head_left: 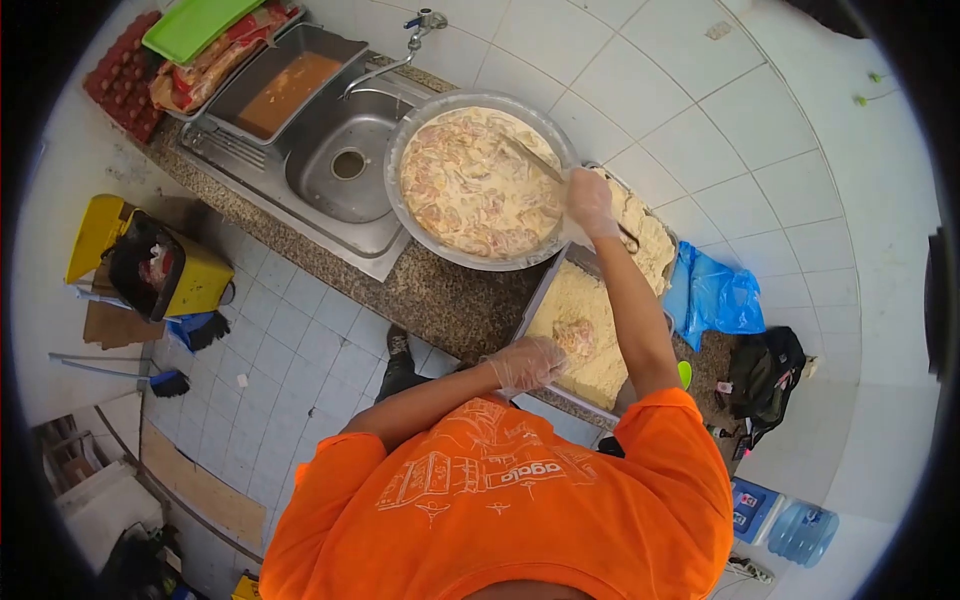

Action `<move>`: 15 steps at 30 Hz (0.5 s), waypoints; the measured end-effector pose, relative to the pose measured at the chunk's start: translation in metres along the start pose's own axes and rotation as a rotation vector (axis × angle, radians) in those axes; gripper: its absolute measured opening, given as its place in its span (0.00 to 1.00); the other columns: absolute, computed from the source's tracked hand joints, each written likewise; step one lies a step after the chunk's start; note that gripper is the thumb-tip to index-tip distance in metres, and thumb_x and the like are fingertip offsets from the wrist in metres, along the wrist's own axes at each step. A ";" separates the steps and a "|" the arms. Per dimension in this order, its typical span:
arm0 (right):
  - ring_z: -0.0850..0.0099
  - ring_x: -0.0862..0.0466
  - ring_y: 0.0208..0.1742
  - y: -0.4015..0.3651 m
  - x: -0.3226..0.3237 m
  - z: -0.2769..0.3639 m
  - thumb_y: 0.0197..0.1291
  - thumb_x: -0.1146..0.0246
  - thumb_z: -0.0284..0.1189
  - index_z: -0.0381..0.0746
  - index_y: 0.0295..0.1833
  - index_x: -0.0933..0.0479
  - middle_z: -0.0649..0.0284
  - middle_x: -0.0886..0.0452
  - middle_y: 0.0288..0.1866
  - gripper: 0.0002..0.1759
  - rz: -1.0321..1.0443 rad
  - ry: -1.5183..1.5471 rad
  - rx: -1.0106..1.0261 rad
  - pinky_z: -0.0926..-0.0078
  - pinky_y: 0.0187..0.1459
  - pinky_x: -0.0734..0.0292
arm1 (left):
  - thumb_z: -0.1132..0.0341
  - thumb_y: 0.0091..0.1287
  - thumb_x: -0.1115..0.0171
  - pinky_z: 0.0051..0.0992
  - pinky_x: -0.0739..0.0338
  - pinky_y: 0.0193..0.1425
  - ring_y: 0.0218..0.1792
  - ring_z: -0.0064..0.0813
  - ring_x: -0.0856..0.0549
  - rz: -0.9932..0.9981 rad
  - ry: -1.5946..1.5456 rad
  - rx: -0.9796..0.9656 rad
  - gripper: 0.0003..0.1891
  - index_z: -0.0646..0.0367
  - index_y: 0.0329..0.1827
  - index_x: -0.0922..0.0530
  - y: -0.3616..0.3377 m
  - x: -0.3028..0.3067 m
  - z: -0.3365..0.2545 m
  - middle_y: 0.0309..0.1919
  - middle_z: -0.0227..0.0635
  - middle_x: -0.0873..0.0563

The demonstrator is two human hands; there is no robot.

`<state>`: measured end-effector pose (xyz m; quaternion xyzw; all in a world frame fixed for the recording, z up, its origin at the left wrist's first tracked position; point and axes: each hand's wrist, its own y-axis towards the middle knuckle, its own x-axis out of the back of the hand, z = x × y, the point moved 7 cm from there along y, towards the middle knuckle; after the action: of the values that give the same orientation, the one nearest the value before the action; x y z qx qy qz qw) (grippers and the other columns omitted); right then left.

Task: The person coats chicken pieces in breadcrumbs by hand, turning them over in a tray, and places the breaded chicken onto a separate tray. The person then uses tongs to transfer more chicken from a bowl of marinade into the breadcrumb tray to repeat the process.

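My right hand (590, 203), in a clear plastic glove, is closed round a long metal utensil (535, 158). The utensil's far end rests in a creamy mix of raw meat pieces (470, 185) in a big round metal basin (395, 190); its hooked end sticks out behind the hand. Also gloved, my left hand (528, 365) lies over the near-left side of a tray of pale crumbs (590, 385), fingers loosely extended and apparently holding nothing. Just beyond its fingertips, a meat piece (574, 338) sits on the crumbs. Another crumb-filled tray (655, 245) stands behind my right forearm.
Left of the basin is a steel sink (325, 180) with a tap (425, 22). Farther left stand a grey tub of brownish liquid (290, 95), a green tray (195, 28) and egg cartons (122, 75). Blue plastic bags (715, 295) and a black bag (765, 380) lie to the right.
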<state>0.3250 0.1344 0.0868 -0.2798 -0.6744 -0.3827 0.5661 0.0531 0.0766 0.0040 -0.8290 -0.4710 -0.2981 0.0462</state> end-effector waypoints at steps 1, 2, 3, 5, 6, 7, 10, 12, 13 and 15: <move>0.56 0.15 0.36 -0.002 0.004 -0.007 0.53 0.41 0.28 0.38 0.31 0.18 0.50 0.16 0.33 0.08 0.001 -0.002 0.007 0.64 0.34 0.22 | 0.59 0.70 0.53 0.45 0.28 0.40 0.32 0.53 0.22 -0.007 -0.001 0.001 0.17 0.62 0.28 0.26 0.000 0.001 -0.001 0.26 0.51 0.22; 0.59 0.15 0.34 -0.008 0.000 -0.021 0.53 0.40 0.30 0.37 0.31 0.19 0.50 0.16 0.32 0.08 0.159 0.212 -0.129 0.65 0.33 0.24 | 0.59 0.67 0.50 0.45 0.27 0.39 0.32 0.52 0.21 -0.031 0.015 0.012 0.15 0.61 0.27 0.26 -0.001 0.004 -0.003 0.26 0.50 0.21; 0.62 0.15 0.33 -0.018 -0.005 -0.033 0.54 0.38 0.32 0.35 0.31 0.19 0.51 0.16 0.30 0.10 0.315 0.425 -0.268 0.66 0.31 0.25 | 0.60 0.63 0.48 0.45 0.26 0.38 0.32 0.51 0.19 -0.054 0.032 0.019 0.13 0.60 0.27 0.25 0.000 0.007 -0.003 0.26 0.49 0.20; 0.67 0.19 0.29 -0.040 0.006 -0.045 0.54 0.37 0.34 0.34 0.32 0.20 0.57 0.20 0.25 0.12 0.357 0.596 -0.341 0.68 0.30 0.27 | 0.59 0.64 0.49 0.45 0.26 0.38 0.33 0.51 0.19 -0.010 0.066 0.035 0.14 0.61 0.28 0.25 0.001 0.003 -0.002 0.27 0.49 0.20; 0.72 0.22 0.26 -0.055 0.010 -0.051 0.54 0.35 0.36 0.34 0.32 0.20 0.62 0.23 0.21 0.14 0.397 0.771 -0.410 0.69 0.29 0.29 | 0.58 0.65 0.49 0.45 0.26 0.39 0.34 0.51 0.19 0.033 0.103 0.055 0.15 0.61 0.29 0.24 0.001 0.000 0.000 0.27 0.49 0.20; 0.72 0.22 0.26 -0.070 0.022 -0.056 0.54 0.35 0.36 0.34 0.32 0.20 0.62 0.23 0.21 0.14 0.394 0.771 -0.422 0.69 0.29 0.29 | 0.58 0.65 0.49 0.45 0.26 0.39 0.34 0.51 0.19 0.042 0.101 0.049 0.15 0.61 0.29 0.24 0.001 0.000 -0.001 0.27 0.49 0.20; 0.78 0.33 0.21 -0.118 0.076 -0.066 0.55 0.33 0.36 0.33 0.31 0.21 0.71 0.34 0.18 0.15 0.258 1.091 -0.532 0.73 0.25 0.34 | 0.57 0.71 0.54 0.45 0.28 0.43 0.34 0.53 0.22 0.050 0.083 0.061 0.19 0.64 0.29 0.25 -0.001 0.003 -0.008 0.27 0.52 0.22; 0.80 0.39 0.19 -0.155 0.113 -0.071 0.53 0.32 0.32 0.33 0.32 0.19 0.76 0.38 0.19 0.11 0.302 1.097 -0.644 0.78 0.22 0.37 | 0.58 0.72 0.54 0.45 0.28 0.44 0.34 0.52 0.22 -0.026 0.093 0.041 0.20 0.64 0.29 0.24 -0.001 0.010 -0.012 0.27 0.52 0.22; 0.81 0.38 0.18 -0.174 0.128 -0.076 0.52 0.31 0.31 0.34 0.34 0.18 0.76 0.35 0.19 0.11 0.295 1.059 -0.658 0.79 0.22 0.38 | 0.58 0.72 0.54 0.45 0.28 0.44 0.34 0.52 0.22 -0.017 0.088 0.038 0.20 0.64 0.29 0.24 -0.001 0.006 -0.012 0.27 0.52 0.22; 0.83 0.35 0.19 -0.212 0.145 -0.086 0.51 0.30 0.32 0.33 0.38 0.17 0.74 0.30 0.20 0.13 0.326 1.032 -0.709 0.81 0.21 0.38 | 0.57 0.70 0.53 0.44 0.26 0.42 0.35 0.51 0.20 -0.041 0.120 0.037 0.19 0.63 0.30 0.24 0.000 0.004 -0.008 0.28 0.51 0.20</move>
<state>0.1711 -0.0620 0.1916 -0.3285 -0.0968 -0.5769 0.7415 0.0511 0.0769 0.0132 -0.7989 -0.4897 -0.3392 0.0837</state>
